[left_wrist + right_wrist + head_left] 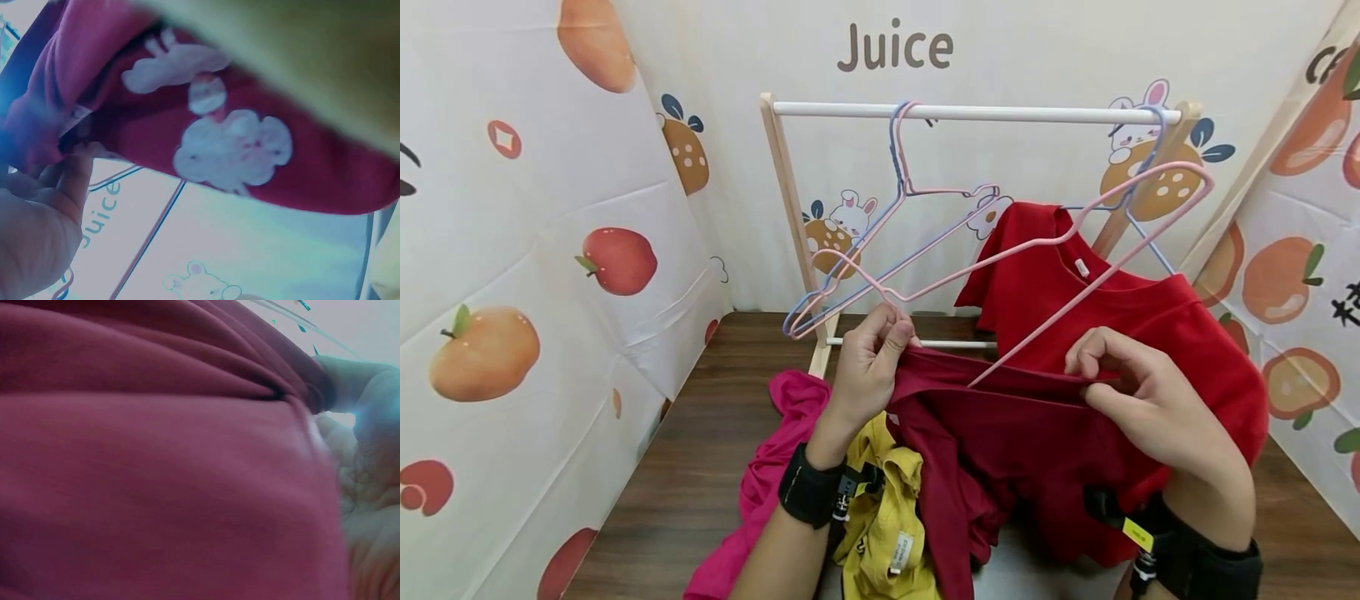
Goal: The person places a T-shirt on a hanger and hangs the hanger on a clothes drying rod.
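A dark red shirt (1022,433) is stretched between both hands, its upper edge pulled taut and gaping. My left hand (872,358) pinches one end of that edge together with a pink hanger (970,268), just below the hanger's neck. One hanger shoulder sticks up to the right; the lower bar runs down into the shirt's opening, where its end is hidden. Thumb and curled fingers of my right hand (1150,400) pinch the edge's other end. White printed figures (234,150) show on the shirt in the left wrist view.
Behind the hands stands a rack with a white rail (1037,114). A bright red shirt (1120,308) hangs at its right on a blue hanger (1153,242); bare pink and blue hangers (900,158) hang further left. Magenta cloth (775,467) and a yellow garment (887,500) lie below.
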Tool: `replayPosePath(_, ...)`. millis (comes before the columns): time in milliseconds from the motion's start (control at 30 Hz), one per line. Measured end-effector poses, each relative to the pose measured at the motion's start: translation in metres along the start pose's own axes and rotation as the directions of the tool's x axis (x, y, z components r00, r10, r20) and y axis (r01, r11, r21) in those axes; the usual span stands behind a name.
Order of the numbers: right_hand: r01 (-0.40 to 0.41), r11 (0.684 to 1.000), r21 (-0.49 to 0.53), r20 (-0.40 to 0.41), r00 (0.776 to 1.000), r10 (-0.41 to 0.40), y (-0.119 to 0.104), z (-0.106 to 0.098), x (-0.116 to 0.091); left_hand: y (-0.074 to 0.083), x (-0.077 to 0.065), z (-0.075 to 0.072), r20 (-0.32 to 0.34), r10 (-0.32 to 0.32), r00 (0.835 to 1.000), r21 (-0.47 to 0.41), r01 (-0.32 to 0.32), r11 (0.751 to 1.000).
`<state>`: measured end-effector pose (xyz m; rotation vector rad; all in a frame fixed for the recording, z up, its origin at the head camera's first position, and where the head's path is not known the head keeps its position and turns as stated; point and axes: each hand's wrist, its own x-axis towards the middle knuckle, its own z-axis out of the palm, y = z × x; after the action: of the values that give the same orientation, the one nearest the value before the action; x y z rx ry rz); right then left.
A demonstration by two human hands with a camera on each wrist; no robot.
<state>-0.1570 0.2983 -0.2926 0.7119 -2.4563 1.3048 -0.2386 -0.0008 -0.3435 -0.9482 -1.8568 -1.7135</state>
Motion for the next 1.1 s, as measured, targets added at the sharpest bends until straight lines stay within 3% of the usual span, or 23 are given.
replayPosePath(167, 0.026, 0.982, 0.186, -0.179, 0.984, 0.008, 0.001, 0.0, 0.001, 0.001, -0.001, -0.006, 0.096, -0.063, 0.993, 0.105, 0.053, 0.993)
replayPosePath(300, 0.086, 0.917, 0.389, -0.281, 0.959, 0.029, 0.0, 0.0, 0.002, 0.004, -0.002, -0.007, 0.138, -0.102, 0.985, 0.192, 0.074, 0.979)
replayPosePath(367, 0.127, 0.891, 0.435, -0.333, 0.943, 0.028, -0.003, 0.001, 0.003, 0.007, -0.001, -0.007, 0.143, -0.098, 0.985, 0.251, 0.06, 0.966)
replayPosePath(500, 0.152, 0.893, 0.423, -0.434, 0.899, 0.053, -0.009, 0.0, 0.002, 0.011, -0.001, -0.005, 0.135, -0.086, 0.987, 0.345, 0.035, 0.938)
replayPosePath(667, 0.083, 0.917, 0.389, -0.51, 0.849, 0.14, -0.011, 0.0, 0.001, 0.015, -0.002, -0.005, 0.122, -0.106, 0.987, 0.405, 0.048, 0.913)
replayPosePath(767, 0.08, 0.906, 0.415, -0.539, 0.824, 0.174, -0.011, -0.001, 0.001, 0.018, -0.002, -0.005, 0.139, -0.102, 0.985, 0.434, 0.032, 0.9)
replayPosePath(967, 0.248, 0.831, 0.499, -0.61, 0.781, 0.132, -0.01, -0.003, 0.002, 0.022, -0.003, -0.005, 0.214, -0.075, 0.974, 0.544, -0.055, 0.837)
replayPosePath(1100, 0.35, 0.76, 0.548, -0.651, 0.749, 0.124, -0.01, -0.006, 0.002, 0.027, -0.004, -0.003, 0.305, -0.098, 0.947, 0.591, -0.108, 0.799)
